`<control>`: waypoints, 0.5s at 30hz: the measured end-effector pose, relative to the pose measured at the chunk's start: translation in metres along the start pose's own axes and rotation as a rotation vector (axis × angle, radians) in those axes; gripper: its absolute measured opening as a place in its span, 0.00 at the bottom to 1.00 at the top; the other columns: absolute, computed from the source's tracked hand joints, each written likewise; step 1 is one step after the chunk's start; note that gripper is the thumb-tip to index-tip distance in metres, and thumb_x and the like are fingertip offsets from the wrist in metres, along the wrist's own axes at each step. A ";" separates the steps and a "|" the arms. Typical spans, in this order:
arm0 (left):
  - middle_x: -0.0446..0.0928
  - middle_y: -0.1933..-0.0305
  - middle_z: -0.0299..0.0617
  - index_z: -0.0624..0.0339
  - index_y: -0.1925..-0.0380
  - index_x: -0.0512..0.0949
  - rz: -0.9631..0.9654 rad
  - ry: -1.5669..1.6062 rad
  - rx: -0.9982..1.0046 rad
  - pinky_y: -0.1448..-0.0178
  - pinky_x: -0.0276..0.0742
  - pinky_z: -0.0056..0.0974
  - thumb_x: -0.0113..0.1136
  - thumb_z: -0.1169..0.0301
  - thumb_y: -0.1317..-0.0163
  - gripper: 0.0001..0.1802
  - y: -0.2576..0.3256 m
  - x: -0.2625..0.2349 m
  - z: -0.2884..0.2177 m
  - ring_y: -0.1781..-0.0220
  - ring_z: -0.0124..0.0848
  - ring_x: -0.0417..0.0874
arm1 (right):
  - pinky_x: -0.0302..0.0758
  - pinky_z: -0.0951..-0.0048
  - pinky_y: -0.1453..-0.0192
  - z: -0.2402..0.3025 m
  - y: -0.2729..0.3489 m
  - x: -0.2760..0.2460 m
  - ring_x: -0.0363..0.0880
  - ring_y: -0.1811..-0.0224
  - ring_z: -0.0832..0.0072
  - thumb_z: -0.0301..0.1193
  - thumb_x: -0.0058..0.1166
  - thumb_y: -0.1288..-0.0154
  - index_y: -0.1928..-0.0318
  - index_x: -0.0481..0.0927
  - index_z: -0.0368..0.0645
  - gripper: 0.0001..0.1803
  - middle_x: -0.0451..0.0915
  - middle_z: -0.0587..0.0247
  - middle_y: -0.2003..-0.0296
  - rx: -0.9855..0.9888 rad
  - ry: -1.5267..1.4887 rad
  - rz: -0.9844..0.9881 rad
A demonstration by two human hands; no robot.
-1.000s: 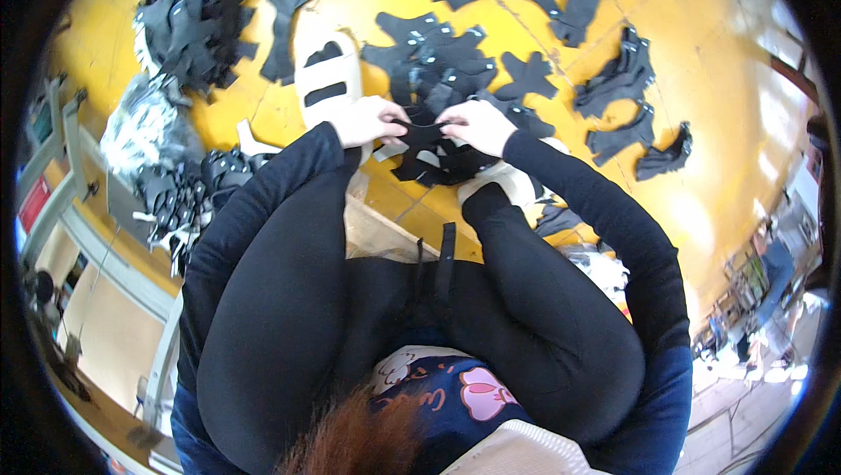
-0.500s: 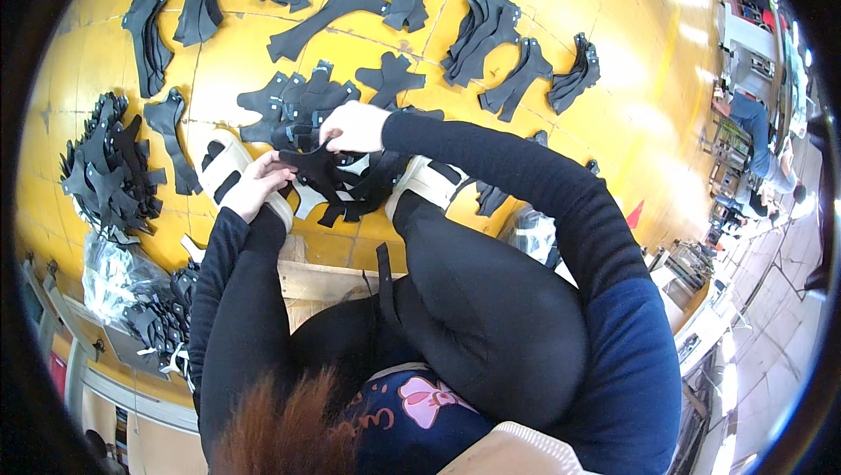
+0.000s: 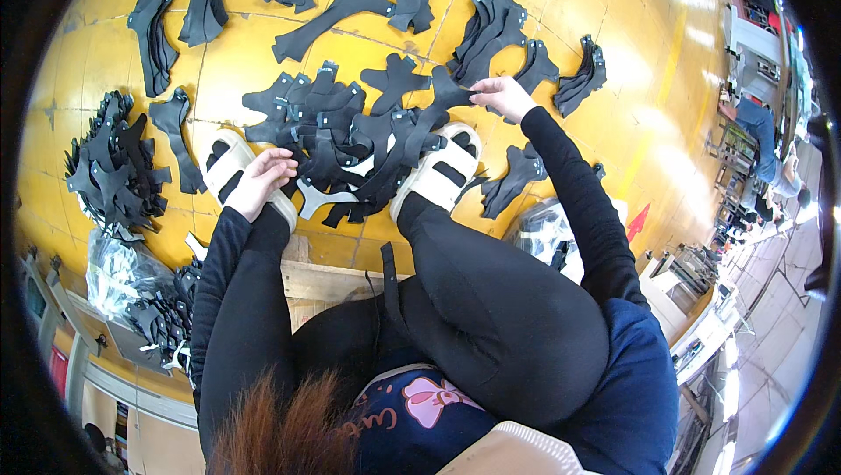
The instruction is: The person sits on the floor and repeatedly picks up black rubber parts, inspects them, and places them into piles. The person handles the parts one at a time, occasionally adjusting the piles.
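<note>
My right hand reaches out to the far right of the heap and pinches one end of a black cut piece, a flat, branched shape. Over the left sandal, my left hand hovers with its fingers loosely extended and nothing visible in them. Between my feet lies a loose heap of black cut pieces, several with small pale tags. A white piece pokes out at the heap's near edge. The right sandal stands at the heap's right side.
Stacks of similar black pieces lie spread over the yellow tiled floor. At the left is a big pile, with a clear plastic bag nearer me. Another plastic bag sits by my right knee. Far right, people work at benches.
My right hand has moved from the heap's middle out to the far right, now holding a black piece there. The left hand has let go of the black piece and stayed nearly in place.
</note>
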State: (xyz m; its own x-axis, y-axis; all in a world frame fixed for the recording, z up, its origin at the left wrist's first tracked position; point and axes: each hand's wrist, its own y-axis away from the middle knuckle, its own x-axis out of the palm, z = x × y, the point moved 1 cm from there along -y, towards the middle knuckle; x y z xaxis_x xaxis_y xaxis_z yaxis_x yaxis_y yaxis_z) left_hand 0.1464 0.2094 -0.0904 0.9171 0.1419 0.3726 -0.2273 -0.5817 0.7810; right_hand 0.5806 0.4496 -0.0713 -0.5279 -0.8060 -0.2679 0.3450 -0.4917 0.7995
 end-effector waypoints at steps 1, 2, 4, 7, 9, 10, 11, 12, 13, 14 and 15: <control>0.77 0.52 0.37 0.57 0.47 0.71 0.000 0.004 -0.001 0.46 0.72 0.29 0.52 0.70 0.30 0.14 0.000 0.000 -0.001 0.51 0.25 0.77 | 0.72 0.79 0.61 0.000 0.002 0.004 0.78 0.66 0.83 0.30 0.60 0.39 0.56 0.82 0.39 0.12 0.85 0.66 0.65 -0.018 0.025 -0.027; 0.77 0.52 0.37 0.57 0.47 0.71 -0.001 0.000 -0.001 0.45 0.72 0.29 0.52 0.70 0.30 0.14 0.001 0.001 -0.001 0.51 0.25 0.77 | 0.73 0.78 0.60 0.003 0.003 0.009 0.79 0.66 0.82 0.30 0.60 0.39 0.56 0.82 0.38 0.12 0.85 0.65 0.65 -0.037 0.048 -0.054; 0.77 0.52 0.37 0.57 0.47 0.71 -0.002 -0.008 -0.002 0.45 0.72 0.29 0.52 0.70 0.30 0.14 0.001 0.000 -0.002 0.51 0.25 0.77 | 0.74 0.76 0.57 0.005 0.001 0.016 0.80 0.64 0.78 0.31 0.62 0.41 0.56 0.83 0.38 0.13 0.85 0.62 0.65 -0.088 0.194 -0.074; 0.77 0.52 0.38 0.57 0.47 0.72 -0.015 -0.024 -0.002 0.45 0.71 0.29 0.51 0.70 0.30 0.14 0.000 0.000 -0.002 0.51 0.25 0.77 | 0.75 0.73 0.52 0.001 0.000 0.015 0.82 0.61 0.72 0.33 0.64 0.43 0.57 0.84 0.38 0.15 0.84 0.58 0.66 -0.119 0.332 -0.048; 0.77 0.51 0.38 0.57 0.46 0.72 -0.015 -0.017 -0.001 0.44 0.71 0.29 0.52 0.70 0.30 0.14 0.001 0.000 -0.002 0.51 0.26 0.77 | 0.75 0.73 0.52 -0.003 0.002 0.007 0.82 0.62 0.72 0.33 0.64 0.43 0.57 0.84 0.39 0.15 0.84 0.58 0.66 -0.131 0.413 -0.008; 0.77 0.51 0.38 0.57 0.46 0.72 -0.016 -0.013 -0.001 0.44 0.71 0.29 0.52 0.69 0.30 0.14 0.002 0.000 -0.002 0.50 0.26 0.77 | 0.75 0.73 0.52 -0.009 0.002 0.002 0.82 0.62 0.72 0.34 0.64 0.43 0.57 0.84 0.39 0.15 0.84 0.58 0.66 -0.125 0.420 -0.010; 0.77 0.51 0.39 0.58 0.46 0.71 -0.018 -0.016 -0.003 0.44 0.71 0.30 0.51 0.69 0.30 0.14 0.002 -0.001 -0.001 0.50 0.26 0.77 | 0.75 0.74 0.52 -0.018 0.001 -0.005 0.82 0.62 0.73 0.34 0.65 0.44 0.57 0.84 0.39 0.16 0.84 0.59 0.66 -0.117 0.432 -0.009; 0.77 0.50 0.39 0.58 0.45 0.70 -0.020 -0.022 -0.005 0.43 0.71 0.31 0.51 0.69 0.30 0.15 0.003 -0.001 -0.001 0.50 0.27 0.77 | 0.75 0.74 0.53 -0.025 0.004 -0.014 0.82 0.62 0.74 0.34 0.65 0.44 0.56 0.84 0.39 0.16 0.85 0.60 0.66 -0.044 0.364 -0.020; 0.76 0.49 0.40 0.59 0.44 0.69 -0.023 -0.028 -0.007 0.42 0.71 0.32 0.51 0.69 0.30 0.16 0.003 -0.002 -0.001 0.50 0.27 0.77 | 0.75 0.74 0.53 -0.034 0.005 -0.023 0.82 0.62 0.75 0.33 0.65 0.44 0.55 0.84 0.39 0.17 0.85 0.60 0.65 0.063 0.245 0.001; 0.76 0.49 0.40 0.59 0.44 0.69 -0.021 -0.027 -0.007 0.42 0.71 0.32 0.51 0.69 0.30 0.16 0.002 -0.001 -0.001 0.50 0.27 0.77 | 0.76 0.74 0.53 -0.048 0.007 -0.036 0.82 0.62 0.75 0.32 0.65 0.44 0.55 0.84 0.38 0.17 0.85 0.60 0.65 0.037 0.213 -0.016; 0.76 0.49 0.40 0.59 0.44 0.69 -0.014 -0.026 -0.007 0.42 0.71 0.32 0.51 0.69 0.30 0.16 0.000 0.000 -0.001 0.49 0.27 0.77 | 0.76 0.74 0.53 -0.063 0.013 -0.050 0.82 0.62 0.76 0.31 0.66 0.45 0.54 0.83 0.38 0.18 0.85 0.59 0.64 0.014 0.181 -0.036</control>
State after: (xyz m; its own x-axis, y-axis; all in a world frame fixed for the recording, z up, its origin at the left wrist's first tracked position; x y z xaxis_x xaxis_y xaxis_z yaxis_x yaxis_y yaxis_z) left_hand 0.1463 0.2103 -0.0899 0.9284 0.1285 0.3486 -0.2170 -0.5739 0.7896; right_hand 0.6600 0.4629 -0.0812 -0.3907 -0.8349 -0.3876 0.3174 -0.5175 0.7947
